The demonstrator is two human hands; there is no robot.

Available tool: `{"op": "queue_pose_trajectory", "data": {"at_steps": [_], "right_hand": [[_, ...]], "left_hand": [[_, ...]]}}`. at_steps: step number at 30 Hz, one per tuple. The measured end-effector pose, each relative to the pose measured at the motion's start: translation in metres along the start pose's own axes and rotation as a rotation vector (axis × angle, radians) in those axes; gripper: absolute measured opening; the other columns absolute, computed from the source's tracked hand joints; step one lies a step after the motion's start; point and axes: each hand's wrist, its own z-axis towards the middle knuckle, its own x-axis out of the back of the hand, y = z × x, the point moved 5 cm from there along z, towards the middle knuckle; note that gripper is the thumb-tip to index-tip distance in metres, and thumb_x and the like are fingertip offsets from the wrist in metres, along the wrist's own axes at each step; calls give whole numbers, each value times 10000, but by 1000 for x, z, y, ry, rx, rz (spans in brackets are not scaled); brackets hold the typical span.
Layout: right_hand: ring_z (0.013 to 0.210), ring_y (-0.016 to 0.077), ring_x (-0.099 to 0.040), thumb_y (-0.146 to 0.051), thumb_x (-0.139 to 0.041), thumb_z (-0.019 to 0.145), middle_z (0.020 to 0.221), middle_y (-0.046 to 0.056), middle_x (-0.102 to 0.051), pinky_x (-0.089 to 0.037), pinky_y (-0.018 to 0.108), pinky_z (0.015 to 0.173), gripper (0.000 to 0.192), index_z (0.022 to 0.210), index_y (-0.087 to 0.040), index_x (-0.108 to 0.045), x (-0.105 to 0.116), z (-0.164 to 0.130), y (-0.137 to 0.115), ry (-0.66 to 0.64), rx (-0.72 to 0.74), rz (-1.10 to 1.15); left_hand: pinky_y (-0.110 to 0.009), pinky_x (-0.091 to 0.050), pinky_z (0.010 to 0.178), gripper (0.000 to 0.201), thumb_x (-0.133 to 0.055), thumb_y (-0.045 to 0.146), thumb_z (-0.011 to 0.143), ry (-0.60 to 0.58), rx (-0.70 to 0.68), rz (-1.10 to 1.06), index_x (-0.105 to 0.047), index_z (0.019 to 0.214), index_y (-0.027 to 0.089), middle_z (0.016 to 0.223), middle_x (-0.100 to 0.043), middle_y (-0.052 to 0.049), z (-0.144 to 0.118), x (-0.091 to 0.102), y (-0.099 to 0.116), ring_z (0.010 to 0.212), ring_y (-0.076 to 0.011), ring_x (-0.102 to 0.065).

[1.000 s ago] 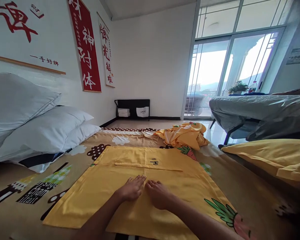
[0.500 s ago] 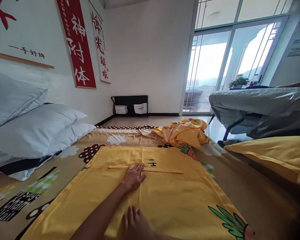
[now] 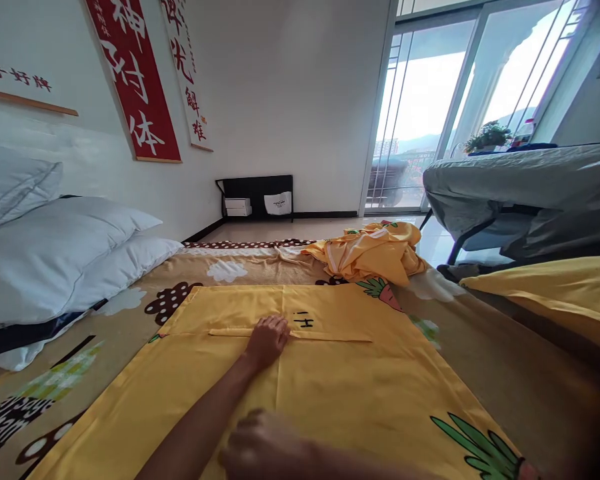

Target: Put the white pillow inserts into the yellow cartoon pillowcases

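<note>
Lying at the far left against the wall, a stack of white pillows rests on the bed, whose brown sheet carries cartoon prints. Above them hang a red banner and a narrower white banner, both with brush characters. Further along the wall, on the floor in the corner, stands a low black rack holding a white box and a small white bag.

A flat yellow pillowcase is spread across the middle of the bed, its far flap edge running crosswise as a thin fold line, with a carrot print at its far right corner and green leaves near its near right corner. The left hand lies on this cloth, fingers curled down onto the fold line just left of the small black marks printed there. The right hand sits close to the camera at the bottom edge, resting on the near part of the pillowcase; it is blurred, so I cannot tell whether its fingers are spread or bunched.

Beyond the pillowcase a crumpled yellow cloth is heaped on the bed. To the right lies another yellow pillow, and behind it a grey-covered table before the glass balcony doors.
</note>
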Motion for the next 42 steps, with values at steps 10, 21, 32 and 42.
{"op": "queue_pose_trajectory", "data": {"at_steps": [10, 21, 32, 42], "right_hand": [[1339, 231, -384, -136, -294, 869, 1437, 176, -437, -320, 398, 1078, 528, 1377, -85, -431, 19, -40, 195, 201, -846, 119], [1442, 212, -176, -516, -239, 958, 1565, 82, -226, -159, 474, 1140, 614, 1484, -205, -294, 26, -115, 292, -38, -1033, 41], [1396, 333, -268, -400, -195, 967, 1493, 207, -337, -227, 569, 1078, 594, 1418, -70, -396, 69, -237, 308, 28, -1444, -231], [1394, 144, -302, -465, -261, 983, 1499, 34, -386, -287, 346, 1090, 493, 1416, -283, -412, 9, -62, 276, 26, -780, -126]], "left_hand": [[-354, -365, 1059, 475, -296, 153, 905, -62, 156, 24, -533, 1317, 130, 1369, -549, -117, 39, -12, -19, 1267, -210, -490], [-495, -157, 1166, 558, -267, 483, 964, -164, 234, 109, -308, 1476, 265, 1572, -229, -27, 34, -17, -122, 1448, -212, -206], [-598, -122, 1145, 617, -214, 481, 954, -105, 665, 196, -282, 1485, 174, 1576, -213, -76, -41, 26, -292, 1456, -254, -168], [-452, -229, 1147, 633, -275, 480, 929, -110, 287, 131, -281, 1493, 192, 1550, -284, -81, -24, 7, -278, 1434, -232, -250]]}}
